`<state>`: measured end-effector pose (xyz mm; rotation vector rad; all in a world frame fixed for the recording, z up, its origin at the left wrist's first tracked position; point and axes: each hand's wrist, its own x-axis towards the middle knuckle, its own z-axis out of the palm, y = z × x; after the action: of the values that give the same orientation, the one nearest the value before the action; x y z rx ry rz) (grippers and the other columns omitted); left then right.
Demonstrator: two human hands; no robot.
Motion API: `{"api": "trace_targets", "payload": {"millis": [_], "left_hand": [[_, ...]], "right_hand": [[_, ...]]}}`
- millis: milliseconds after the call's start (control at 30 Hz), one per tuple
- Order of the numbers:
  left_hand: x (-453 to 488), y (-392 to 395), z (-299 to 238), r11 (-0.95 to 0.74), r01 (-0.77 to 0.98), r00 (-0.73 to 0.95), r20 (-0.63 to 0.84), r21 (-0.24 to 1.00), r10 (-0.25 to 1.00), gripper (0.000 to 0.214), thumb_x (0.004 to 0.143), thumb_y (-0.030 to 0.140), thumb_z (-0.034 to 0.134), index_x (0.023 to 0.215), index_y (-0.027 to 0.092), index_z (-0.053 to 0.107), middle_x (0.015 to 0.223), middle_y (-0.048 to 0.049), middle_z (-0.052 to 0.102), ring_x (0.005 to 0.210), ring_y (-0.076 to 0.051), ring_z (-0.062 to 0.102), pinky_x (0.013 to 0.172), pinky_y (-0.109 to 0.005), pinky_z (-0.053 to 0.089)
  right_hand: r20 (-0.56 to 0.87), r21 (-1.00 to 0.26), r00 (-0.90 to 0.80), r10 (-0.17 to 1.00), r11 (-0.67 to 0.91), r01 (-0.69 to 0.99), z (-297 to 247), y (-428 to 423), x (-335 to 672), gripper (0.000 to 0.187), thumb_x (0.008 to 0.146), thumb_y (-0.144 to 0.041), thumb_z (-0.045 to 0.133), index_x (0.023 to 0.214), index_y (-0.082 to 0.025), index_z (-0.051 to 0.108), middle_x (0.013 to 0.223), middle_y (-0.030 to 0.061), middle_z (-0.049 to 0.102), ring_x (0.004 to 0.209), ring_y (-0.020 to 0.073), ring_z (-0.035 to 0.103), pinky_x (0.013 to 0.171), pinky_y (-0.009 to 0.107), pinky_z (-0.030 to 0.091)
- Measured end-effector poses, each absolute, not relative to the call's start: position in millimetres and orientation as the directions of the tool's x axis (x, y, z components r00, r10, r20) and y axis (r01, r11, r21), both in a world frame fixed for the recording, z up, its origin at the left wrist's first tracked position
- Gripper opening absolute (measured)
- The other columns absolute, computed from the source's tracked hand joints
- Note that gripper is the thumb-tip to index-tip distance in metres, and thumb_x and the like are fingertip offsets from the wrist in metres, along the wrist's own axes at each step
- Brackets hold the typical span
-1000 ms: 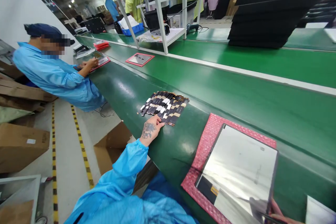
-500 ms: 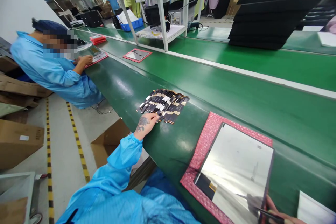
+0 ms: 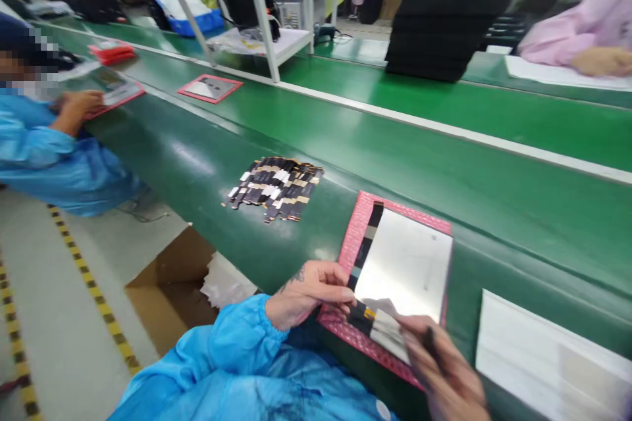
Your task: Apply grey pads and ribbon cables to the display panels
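Note:
A flat display panel point(image 3: 407, 263) with a silvery back lies on a pink bubble-wrap sheet point(image 3: 349, 230). My left hand point(image 3: 316, 289) is closed at the panel's left edge, pinching the lower end of a dark flex cable point(image 3: 368, 240) with tan patches. That cable stretches along the edge to the panel's upper corner. Over the panel's lower part, my right hand point(image 3: 442, 362) is closed around a slim dark tool point(image 3: 430, 342), blurred, so its exact kind is unclear. Left of the panel, a pile of similar flex cables point(image 3: 276, 187) rests on the green bench.
A white sheet or packet point(image 3: 538, 348) lies right of the panel. Another panel on pink wrap point(image 3: 210, 87) is farther along the bench. A co-worker's hand point(image 3: 81, 105) is at far left. Below the bench edge stands an open cardboard box point(image 3: 168, 289). Black trays point(image 3: 434, 33) are stacked behind.
My left hand has moved from the cable pile to the panel with a flex cable in it. My right hand has come up over the panel's lower part. The view has swung right.

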<state>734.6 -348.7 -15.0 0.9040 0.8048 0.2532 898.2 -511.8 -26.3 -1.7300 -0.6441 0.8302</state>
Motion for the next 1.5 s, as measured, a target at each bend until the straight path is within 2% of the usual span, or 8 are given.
{"api": "trace_targets", "payload": {"millis": [133,467,533,633,700,800,1033,1500], "left_hand": [[754,-376,-9,0.749,0.169,0.785,-0.547,0.64,0.291,0.049,0.056,0.049,0.088,0.08,0.011,0.067,0.062,-0.0008,0.067,0.056,-0.013,0.065,0.059,-0.025,0.055],[749,-375,-26,0.681,0.188,0.801,-0.511,0.708,0.31,0.058,0.062,0.051,0.084,0.103,0.013,0.067,0.067,-0.0001,0.065,0.055,-0.014,0.062,0.052,-0.025,0.053],[743,-375,-30,0.508,0.212,0.785,-0.455,0.835,0.42,0.049,0.074,0.048,0.077,0.108,0.014,0.068,0.07,-0.0015,0.065,0.058,-0.013,0.061,0.054,-0.025,0.052],[733,-377,-33,-0.112,0.24,0.764,-0.117,0.964,0.634,0.023,0.091,0.033,0.059,0.1,0.017,0.072,0.079,-0.0049,0.066,0.073,-0.016,0.061,0.067,-0.027,0.051],[728,-380,-38,-0.489,0.242,0.774,0.137,0.838,0.618,0.024,0.095,0.027,0.052,0.104,0.018,0.072,0.086,-0.0065,0.066,0.081,-0.017,0.059,0.072,-0.028,0.05],[724,-388,-49,-0.726,0.24,0.819,0.267,0.644,0.508,0.031,0.097,0.031,0.048,0.117,0.018,0.067,0.09,-0.0075,0.063,0.081,-0.018,0.055,0.07,-0.03,0.047],[721,-398,-69,-0.781,0.255,0.819,0.303,0.569,0.488,0.033,0.1,0.033,0.04,0.118,0.024,0.067,0.091,-0.0062,0.058,0.085,-0.019,0.051,0.076,-0.032,0.041],[720,-396,-71,-0.807,0.213,0.785,0.396,0.551,0.477,0.026,0.098,0.026,0.048,0.113,0.025,0.069,0.088,-0.0049,0.059,0.085,-0.017,0.052,0.075,-0.029,0.041]], "right_hand": [[-0.266,-0.934,0.56,0.784,-0.355,0.052,-12,-486,888,0.031,0.067,-0.054,0.075,0.063,-0.024,0.066,0.057,-0.0029,0.054,0.053,0.0168,0.048,0.05,0.028,0.042],[-0.485,-0.874,0.198,0.852,-0.474,-0.106,-7,-481,914,0.037,0.074,-0.052,0.072,0.07,-0.016,0.063,0.06,-0.0051,0.045,0.058,0.0115,0.037,0.053,0.024,0.029],[-0.471,-0.882,0.183,0.863,-0.46,-0.103,-10,-479,917,0.038,0.075,-0.053,0.071,0.07,-0.016,0.062,0.061,-0.0052,0.044,0.059,0.0114,0.037,0.054,0.024,0.03],[-0.493,-0.87,0.185,0.85,-0.486,-0.085,-16,-477,920,0.04,0.077,-0.055,0.068,0.074,-0.015,0.064,0.064,-0.0038,0.049,0.061,0.0129,0.042,0.055,0.025,0.036],[-0.505,-0.859,0.203,0.839,-0.51,-0.029,-21,-476,922,0.04,0.079,-0.054,0.065,0.08,-0.015,0.068,0.068,-0.0016,0.057,0.065,0.0153,0.048,0.056,0.026,0.041],[-0.427,-0.871,0.261,0.866,-0.471,0.139,-25,-476,922,0.034,0.084,-0.05,0.06,0.085,-0.017,0.071,0.077,0.0018,0.065,0.074,0.0204,0.057,0.066,0.031,0.049],[-0.203,-0.876,0.323,0.925,-0.319,0.363,-31,-472,917,0.022,0.089,-0.033,0.049,0.1,-0.026,0.067,0.11,0.0075,0.064,0.105,0.0272,0.06,0.094,0.045,0.051],[-0.305,-0.842,0.175,0.936,-0.351,0.41,-26,-468,918,0.017,0.093,-0.025,0.043,0.094,-0.022,0.059,0.107,0.01,0.055,0.109,0.0285,0.059,0.09,0.046,0.053]]}}
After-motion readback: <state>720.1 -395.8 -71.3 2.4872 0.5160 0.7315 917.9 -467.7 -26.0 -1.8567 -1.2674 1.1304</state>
